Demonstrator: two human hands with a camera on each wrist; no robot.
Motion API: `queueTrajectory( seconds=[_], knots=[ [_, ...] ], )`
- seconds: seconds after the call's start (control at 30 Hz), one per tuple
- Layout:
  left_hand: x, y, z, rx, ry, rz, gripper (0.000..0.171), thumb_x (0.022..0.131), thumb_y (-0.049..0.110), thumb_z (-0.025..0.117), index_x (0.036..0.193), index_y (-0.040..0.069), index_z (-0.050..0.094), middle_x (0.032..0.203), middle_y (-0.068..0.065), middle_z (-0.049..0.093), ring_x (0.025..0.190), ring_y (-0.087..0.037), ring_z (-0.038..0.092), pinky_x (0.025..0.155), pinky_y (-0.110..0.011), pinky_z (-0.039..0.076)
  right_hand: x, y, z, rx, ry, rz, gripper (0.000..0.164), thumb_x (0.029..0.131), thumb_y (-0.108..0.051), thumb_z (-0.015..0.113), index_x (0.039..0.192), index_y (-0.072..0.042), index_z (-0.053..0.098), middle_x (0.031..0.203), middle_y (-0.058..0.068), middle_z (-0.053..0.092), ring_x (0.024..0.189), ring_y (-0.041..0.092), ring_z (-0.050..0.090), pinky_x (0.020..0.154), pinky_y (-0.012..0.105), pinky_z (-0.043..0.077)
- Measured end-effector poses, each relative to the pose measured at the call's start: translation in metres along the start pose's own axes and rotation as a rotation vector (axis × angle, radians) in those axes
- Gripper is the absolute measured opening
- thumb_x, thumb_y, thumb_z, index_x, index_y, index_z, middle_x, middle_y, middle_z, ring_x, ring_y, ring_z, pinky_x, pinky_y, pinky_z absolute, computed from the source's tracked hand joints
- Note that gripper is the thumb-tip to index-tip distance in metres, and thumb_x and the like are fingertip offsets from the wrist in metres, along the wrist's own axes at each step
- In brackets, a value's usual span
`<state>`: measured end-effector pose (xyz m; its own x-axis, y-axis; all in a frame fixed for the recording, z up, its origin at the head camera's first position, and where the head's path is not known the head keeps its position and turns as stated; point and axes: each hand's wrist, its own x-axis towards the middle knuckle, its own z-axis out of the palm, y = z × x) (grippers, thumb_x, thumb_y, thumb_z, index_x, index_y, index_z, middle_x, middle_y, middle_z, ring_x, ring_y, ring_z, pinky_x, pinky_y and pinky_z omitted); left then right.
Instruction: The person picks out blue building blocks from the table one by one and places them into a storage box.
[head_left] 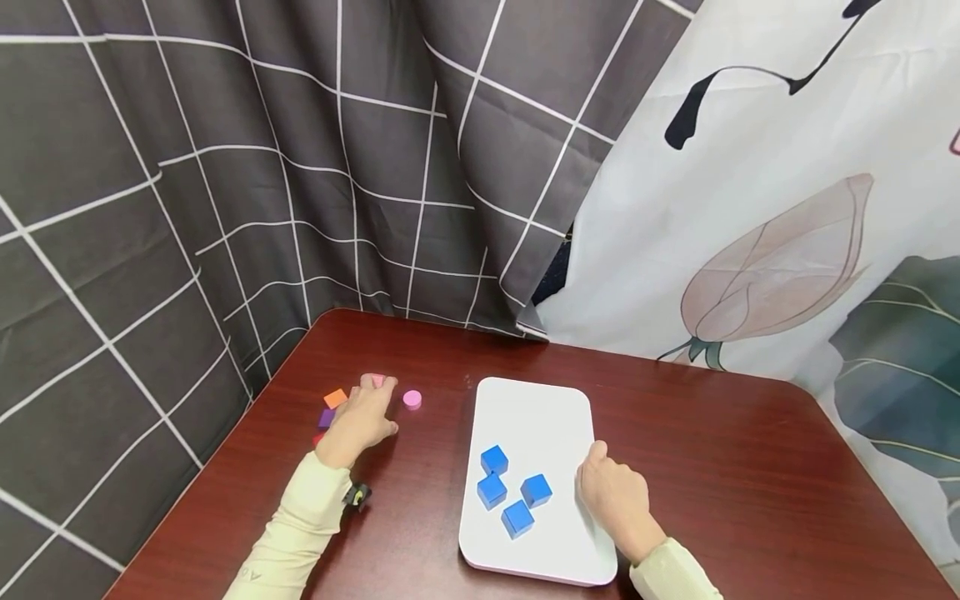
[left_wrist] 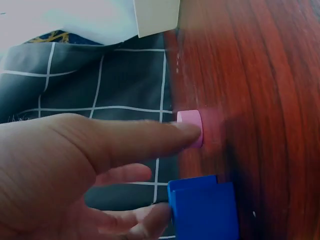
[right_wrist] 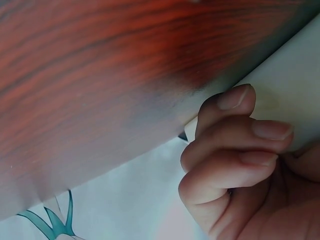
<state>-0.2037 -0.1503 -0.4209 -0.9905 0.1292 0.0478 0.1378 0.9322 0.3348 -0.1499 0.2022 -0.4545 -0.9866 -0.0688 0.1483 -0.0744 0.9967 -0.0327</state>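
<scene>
While beside blue block (left_wrist: 205, 212), left grip (head_left: 362, 425) wide, right (head_left: 617, 498) curled against tray (head_left: 536, 417)

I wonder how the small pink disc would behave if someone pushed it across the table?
The pink disc would probably slide rather than roll, since it lies flat on the table. Being low for its width, it seems unlikely to tip. Stood on its round edge, though, it might well roll.

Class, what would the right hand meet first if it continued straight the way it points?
Most likely the white tray, its edge right at the fingers; depth leaves actual contact unclear.
</scene>
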Motion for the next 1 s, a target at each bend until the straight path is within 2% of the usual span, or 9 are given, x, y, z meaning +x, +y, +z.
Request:
queueTrajectory(
  seconds=[0.23,0.33,0.43,0.67,0.87,1.0],
  knots=[
    [-0.0008,-0.0019,-0.0004,0.022,-0.002,-0.099,0.067,0.067,0.019,0.073,0.127,0.005,0.047,0.110,-0.028,0.042,0.093,-0.042,0.041,0.068,-0.052,0.046,-0.0006,0.0009,0.0011,-0.008,-0.003,-0.002,0.022,0.087,-0.017,0.041,0.073,-0.002,0.033,0.044,0.010,0.040,0.037,0.026,0.043,0.035,0.043,0.041],
    [-0.0007,-0.0033,0.0005,0.019,-0.011,-0.121,0.064,0.067,0.017,0.071,0.126,0.005,0.047,0.106,-0.027,0.044,0.092,-0.041,0.041,0.068,-0.051,0.046,-0.0006,0.0011,0.0010,-0.009,0.001,-0.004,0.022,0.087,-0.016,0.041,0.073,-0.002,0.033,0.044,0.010,0.040,0.037,0.026,0.043,0.034,0.043,0.041],
    [-0.0008,-0.0041,0.0015,0.031,-0.002,-0.117,0.059,0.068,0.013,0.068,0.124,0.004,0.048,0.102,-0.026,0.047,0.089,-0.040,0.043,0.067,-0.052,0.046,-0.0007,0.0012,0.0013,-0.005,0.011,-0.006,0.021,0.087,-0.016,0.040,0.073,-0.002,0.033,0.044,0.011,0.041,0.038,0.028,0.044,0.034,0.044,0.041],
    [-0.0004,-0.0054,0.0061,0.045,0.112,-0.099,0.045,0.066,0.008,0.065,0.109,0.003,0.055,0.084,-0.022,0.053,0.076,-0.037,0.051,0.058,-0.050,0.047,-0.0007,0.0012,0.0035,-0.008,0.013,-0.010,0.021,0.087,-0.016,0.040,0.074,-0.002,0.033,0.044,0.010,0.040,0.037,0.027,0.043,0.034,0.043,0.041],
    [-0.0015,-0.0032,0.0074,0.021,0.097,-0.098,0.049,0.066,0.009,0.067,0.113,0.003,0.055,0.089,-0.023,0.055,0.078,-0.036,0.053,0.057,-0.050,0.048,-0.0002,0.0013,0.0042,-0.014,0.006,-0.013,0.020,0.087,-0.015,0.040,0.074,-0.002,0.033,0.043,0.010,0.039,0.037,0.026,0.043,0.034,0.043,0.040],
    [-0.0015,0.0011,0.0084,-0.014,0.097,-0.080,0.041,0.066,0.011,0.069,0.105,0.006,0.056,0.088,-0.019,0.056,0.077,-0.033,0.052,0.056,-0.048,0.049,0.0001,0.0015,0.0032,-0.018,0.001,-0.007,0.020,0.087,-0.015,0.040,0.074,-0.001,0.033,0.044,0.011,0.040,0.037,0.027,0.044,0.034,0.043,0.041]
  ],
)
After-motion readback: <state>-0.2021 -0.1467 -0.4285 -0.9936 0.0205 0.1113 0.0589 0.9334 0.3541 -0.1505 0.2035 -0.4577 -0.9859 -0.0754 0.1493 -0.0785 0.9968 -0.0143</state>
